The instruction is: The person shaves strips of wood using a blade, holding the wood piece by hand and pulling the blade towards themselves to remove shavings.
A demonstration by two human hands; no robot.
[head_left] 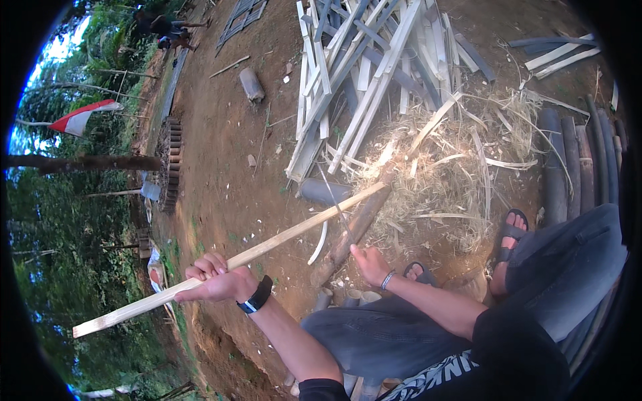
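Observation:
My left hand [221, 277] is wrapped round a long pale bamboo strip [287, 234] that slants across the view. The strip's near end sticks out past the hand at lower left, and its far end meets a brown log [354, 230] lying on the ground. In my right hand [372, 266] is a long knife [338, 207], seen almost edge-on. Its thin blade points away from me and crosses the strip near the log; I cannot tell whether it touches. The fingers hide the knife's handle.
Beyond the log lies a heap of curly shavings [441, 190], with a pile of split bamboo strips [374, 60] behind it. Dark bamboo poles [555, 160] lie at right. A short bamboo piece [251, 85] rests on the dirt. Another person [175, 30] is far off at upper left.

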